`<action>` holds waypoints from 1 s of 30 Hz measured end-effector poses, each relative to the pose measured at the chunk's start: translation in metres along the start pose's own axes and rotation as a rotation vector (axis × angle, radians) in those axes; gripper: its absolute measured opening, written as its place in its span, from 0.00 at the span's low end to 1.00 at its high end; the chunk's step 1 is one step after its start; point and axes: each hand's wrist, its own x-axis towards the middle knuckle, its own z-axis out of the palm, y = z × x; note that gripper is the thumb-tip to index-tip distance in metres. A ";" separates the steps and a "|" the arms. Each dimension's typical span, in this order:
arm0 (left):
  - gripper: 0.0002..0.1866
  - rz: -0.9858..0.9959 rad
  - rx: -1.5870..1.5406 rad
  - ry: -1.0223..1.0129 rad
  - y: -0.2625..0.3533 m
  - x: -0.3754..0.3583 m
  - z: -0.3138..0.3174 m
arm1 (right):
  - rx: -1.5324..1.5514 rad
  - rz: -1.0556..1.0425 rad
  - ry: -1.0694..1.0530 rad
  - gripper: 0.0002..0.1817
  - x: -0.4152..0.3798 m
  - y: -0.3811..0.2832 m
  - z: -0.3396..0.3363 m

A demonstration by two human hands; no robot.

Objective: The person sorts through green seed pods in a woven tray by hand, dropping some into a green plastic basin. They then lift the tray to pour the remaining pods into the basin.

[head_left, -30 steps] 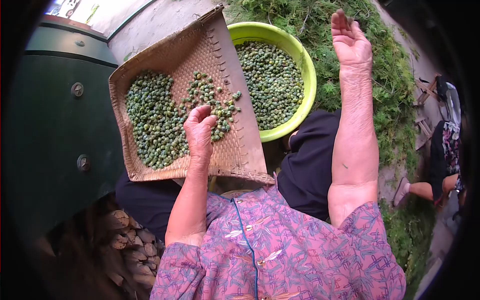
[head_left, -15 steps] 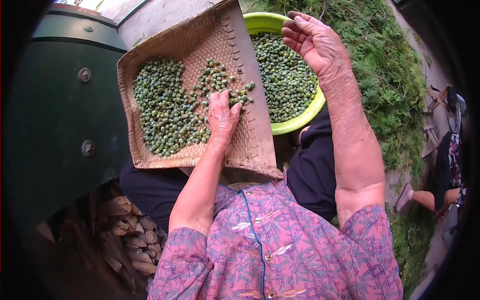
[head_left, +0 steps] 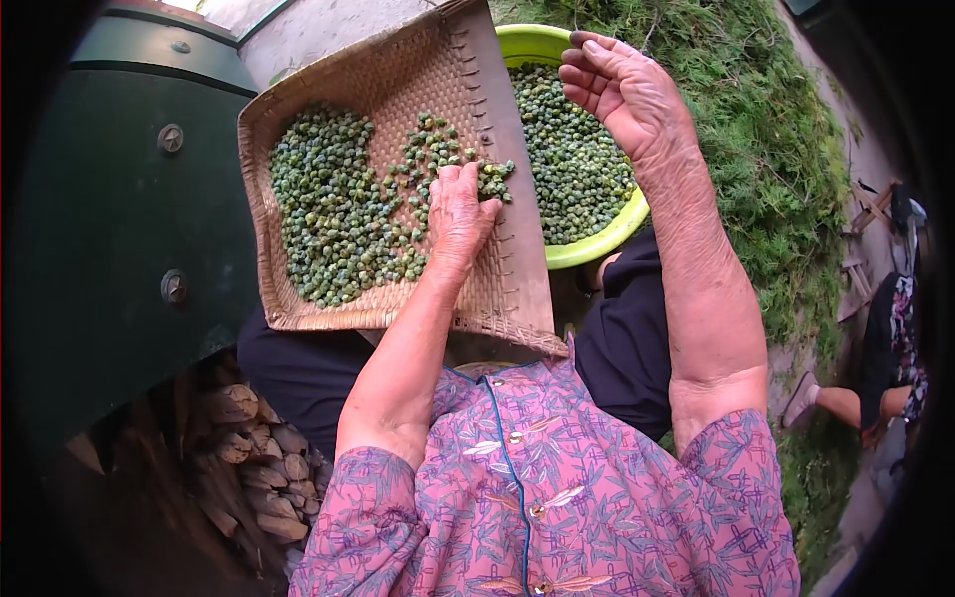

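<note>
A woven basket tray [head_left: 398,95] lies tilted over my legs, its flat strip on the right overlapping the rim of a lime-green basin [head_left: 622,227]. Small round green fruits [head_left: 333,219] are heaped on the tray's left side, with a looser group in the middle. My left hand [head_left: 461,212] is palm down on this looser group, its fingertips at the fruits and partly hidden. Above the basin's right rim my right hand [head_left: 632,95] is raised with bent fingers, thumb near the index finger; anything between them is too small to name. More green fruits [head_left: 572,159] fill the basin.
Cut green foliage [head_left: 746,129] is spread along the right. A dark green metal panel [head_left: 119,219] stands at the left, with split firewood [head_left: 264,468] below it. At the far right are another person's leg and shoe [head_left: 801,400].
My left hand has moved slightly right and up across the tray, and a few fruits beside its fingers have shifted right. The right hand stays raised in nearly the same pose.
</note>
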 end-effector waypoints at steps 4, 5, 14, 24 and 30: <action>0.26 -0.064 -0.043 -0.078 0.004 0.000 -0.003 | -0.014 0.014 0.015 0.13 0.000 -0.001 0.003; 0.26 -0.063 -0.042 -0.079 0.003 0.000 -0.003 | -0.013 0.014 0.016 0.13 0.000 -0.001 0.003; 0.17 0.227 -0.293 0.020 0.000 -0.030 0.019 | 0.000 0.002 -0.011 0.12 0.001 -0.002 0.002; 0.20 0.048 -0.037 0.182 -0.013 0.002 0.021 | 0.057 -0.004 -0.031 0.10 0.001 -0.002 0.005; 0.14 0.052 -0.013 0.050 0.000 -0.007 0.015 | 0.044 -0.010 -0.033 0.10 0.001 0.000 0.008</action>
